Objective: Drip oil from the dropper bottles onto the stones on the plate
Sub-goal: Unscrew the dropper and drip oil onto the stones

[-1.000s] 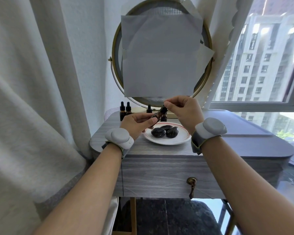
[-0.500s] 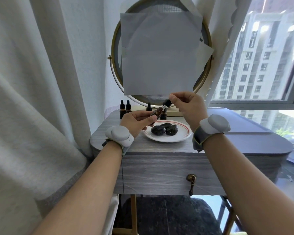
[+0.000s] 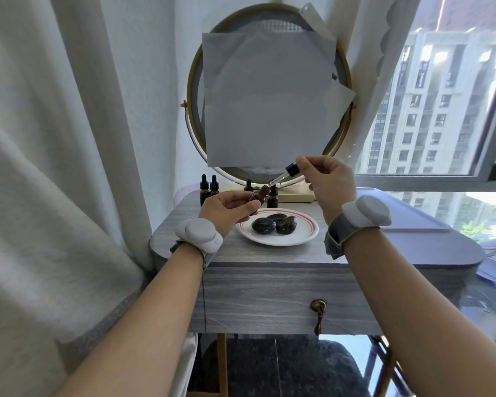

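Dropper [image 3: 284,175] now lifted nearly clear of bottle [image 3: 259,195]; right hand [image 3: 327,181] pinches its cap; left hand [image 3: 226,209] grips bottle over left rim of plate [image 3: 304,235]; stones [image 3: 272,224] next for drops.

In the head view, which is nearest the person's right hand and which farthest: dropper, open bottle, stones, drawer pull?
1. dropper, pinched in the grip of the right hand.
2. open bottle, to its left in the left hand, and stones, below on the plate: too close to call.
3. drawer pull, far below on the drawer front.
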